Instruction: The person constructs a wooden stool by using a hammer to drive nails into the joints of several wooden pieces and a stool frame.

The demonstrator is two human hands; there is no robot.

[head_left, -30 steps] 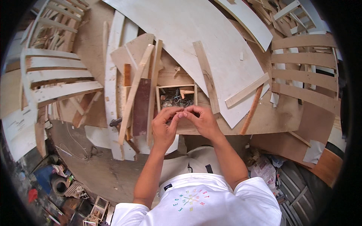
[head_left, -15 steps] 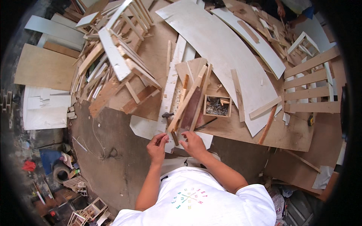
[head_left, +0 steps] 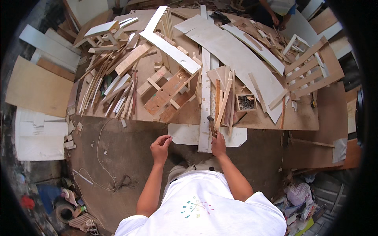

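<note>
My right hand (head_left: 219,145) is closed round the lower handle of a hammer (head_left: 212,125), its head pointing away from me over a long white board (head_left: 204,90). My left hand (head_left: 160,149) is raised to the left of that board, thumb and fingers pinched together. Whatever it holds, if anything, is too small to make out. Beyond my right hand lie several narrow wood strips (head_left: 223,104). Beside them stands a small wooden box (head_left: 245,102) of nails. Below the board's near end sits a white panel (head_left: 184,134) with cut corners.
A white-topped wooden frame (head_left: 173,49) and a heap of wood strips (head_left: 118,84) cover the workbench's left side. To the right are a large pale sheet (head_left: 236,59) and a slatted frame (head_left: 313,74). Another person's hand (head_left: 275,20) shows at the far right. A cord (head_left: 100,151) lies on the floor.
My right hand has taken hold of the hammer's handle. My left hand has moved away from the wood strips, to the left. The view has shifted, showing more of the bench's far left.
</note>
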